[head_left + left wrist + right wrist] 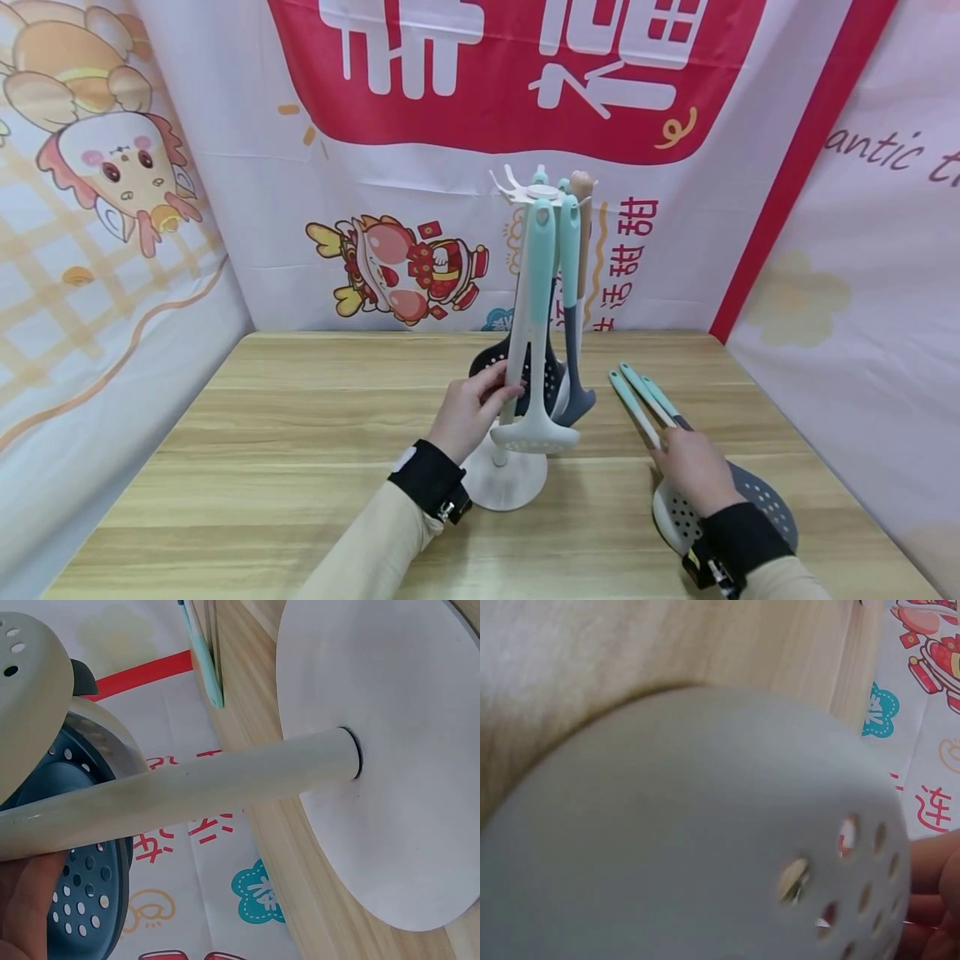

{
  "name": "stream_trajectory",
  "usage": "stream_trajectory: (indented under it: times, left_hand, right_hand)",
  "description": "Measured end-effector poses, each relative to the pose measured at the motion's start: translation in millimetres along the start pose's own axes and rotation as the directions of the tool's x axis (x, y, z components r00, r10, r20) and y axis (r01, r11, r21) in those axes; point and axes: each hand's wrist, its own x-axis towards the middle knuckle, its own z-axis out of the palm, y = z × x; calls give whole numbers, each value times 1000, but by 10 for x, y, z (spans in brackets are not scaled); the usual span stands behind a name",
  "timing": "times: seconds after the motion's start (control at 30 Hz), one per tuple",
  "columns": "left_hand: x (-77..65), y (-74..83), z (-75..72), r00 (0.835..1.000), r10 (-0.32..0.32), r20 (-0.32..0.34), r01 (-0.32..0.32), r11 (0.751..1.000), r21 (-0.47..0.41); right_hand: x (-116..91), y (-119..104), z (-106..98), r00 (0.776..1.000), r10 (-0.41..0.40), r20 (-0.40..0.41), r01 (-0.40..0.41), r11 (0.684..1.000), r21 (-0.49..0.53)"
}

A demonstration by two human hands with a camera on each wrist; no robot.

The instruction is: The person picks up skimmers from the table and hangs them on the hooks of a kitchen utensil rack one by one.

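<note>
My left hand (468,412) grips the white pole (225,780) of a utensil stand, whose round base (510,487) rests on the table. On the stand's top hooks (517,192) hang a white slotted utensil with a mint handle (538,267), a dark perforated skimmer (489,360), a dark grey utensil (576,402) and one with a wooden handle (582,237). At the right, my right hand (693,467) holds a white perforated skimmer (675,817), its head under the wrist. A grey perforated turner (772,504) lies beside that hand, partly hidden by it.
Mint-ended handles (633,400) fan out beyond the right hand on the wooden table (300,442). Printed cloth hangs behind the table (420,175) and along both sides, close to the right-hand utensils.
</note>
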Motion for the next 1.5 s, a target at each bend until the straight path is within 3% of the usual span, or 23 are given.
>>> stream_trajectory:
  times: [0.17,0.4,0.63,0.9,1.07,1.23,1.37,1.5]
  left_hand:
    - [-7,0,16,1000,-1,-15,1,1000,2]
    - [-14,-5,38,999,-1,-42,1,1000,13]
    - [-30,15,79,997,-3,-75,5,1000,18]
    - [-31,49,141,991,16,-129,-14,1000,15]
    - [-38,74,171,988,7,-153,-6,1000,4]
    - [-37,92,196,986,1,-170,-1,1000,3]
    - [-37,104,213,984,-7,-178,8,1000,5]
    - [-45,121,230,982,-19,-190,22,1000,18]
  right_hand:
    - [-14,12,6,1000,2,-23,0,998,63]
    - [-44,18,-15,990,-14,-141,40,982,183]
    - [-135,-40,-153,966,-23,-256,108,940,323]
    - [-275,-162,-329,943,16,-331,123,910,395]
    - [-365,-278,-415,901,-2,-434,194,897,398]
    - [-470,-406,-485,835,-40,-549,297,872,388]
    - [-541,-496,-535,787,-48,-615,363,842,399]
    - [-604,-577,-584,753,-37,-657,414,802,429]
